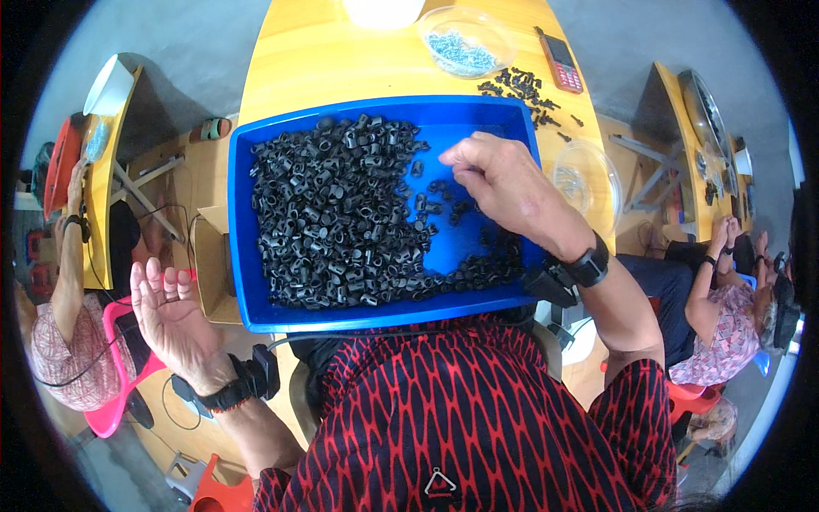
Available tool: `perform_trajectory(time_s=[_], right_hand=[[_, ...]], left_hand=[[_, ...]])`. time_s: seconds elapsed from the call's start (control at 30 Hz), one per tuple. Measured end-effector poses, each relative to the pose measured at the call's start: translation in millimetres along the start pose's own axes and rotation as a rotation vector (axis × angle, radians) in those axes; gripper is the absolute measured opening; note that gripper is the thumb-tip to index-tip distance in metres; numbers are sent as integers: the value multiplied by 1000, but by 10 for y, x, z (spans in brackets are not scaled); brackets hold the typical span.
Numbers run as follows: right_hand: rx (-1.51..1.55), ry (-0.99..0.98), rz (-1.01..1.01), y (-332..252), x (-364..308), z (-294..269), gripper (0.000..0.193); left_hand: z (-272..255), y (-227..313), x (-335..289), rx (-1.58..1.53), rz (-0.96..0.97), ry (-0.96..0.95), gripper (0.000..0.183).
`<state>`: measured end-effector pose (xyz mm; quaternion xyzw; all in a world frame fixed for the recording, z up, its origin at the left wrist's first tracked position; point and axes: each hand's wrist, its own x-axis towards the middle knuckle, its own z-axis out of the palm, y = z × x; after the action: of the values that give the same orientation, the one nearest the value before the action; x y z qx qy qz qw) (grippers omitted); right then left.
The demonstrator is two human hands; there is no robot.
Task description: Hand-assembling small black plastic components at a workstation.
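Note:
A blue plastic tray (444, 247) lies before me on the yellow table. Small black plastic parts (333, 205), hollow and cap-like, are heaped over its left and middle, with scattered ones toward the right. My right hand (512, 188) is above the tray's right side, thumb and fingers pinched together; whatever is between the fingertips is too small or hidden to name. Off the tray's left front corner, my left hand (171, 320) is raised, palm up and fingers stretched, with nothing seen in it. Both wrists wear dark bands.
Beyond the tray are a clear bowl (465, 53) of light-blue pieces, loose black screw-like pieces (522, 88) and a red phone (560, 61). A clear round container (587, 181) stands at right, a cardboard box (215, 269) at left. People sit at tables on both sides.

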<state>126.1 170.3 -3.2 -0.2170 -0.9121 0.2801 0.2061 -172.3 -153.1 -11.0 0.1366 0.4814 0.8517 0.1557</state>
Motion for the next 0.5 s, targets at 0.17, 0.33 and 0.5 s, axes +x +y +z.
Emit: perform_trajectory(time_s=[0.17,0.33,0.5], right_hand=[[3,-281,-74,-134,67,30,8],[-213,-385,15,-252,-21,65,16],[-38,-289,-49,-358,-52,-85,12]], left_hand=[[419,98,-146,-34,-47,-303,50],[853,-25,-390,29,-144,-315,52],[1222,-154,-616,135,-333,-365,33]])
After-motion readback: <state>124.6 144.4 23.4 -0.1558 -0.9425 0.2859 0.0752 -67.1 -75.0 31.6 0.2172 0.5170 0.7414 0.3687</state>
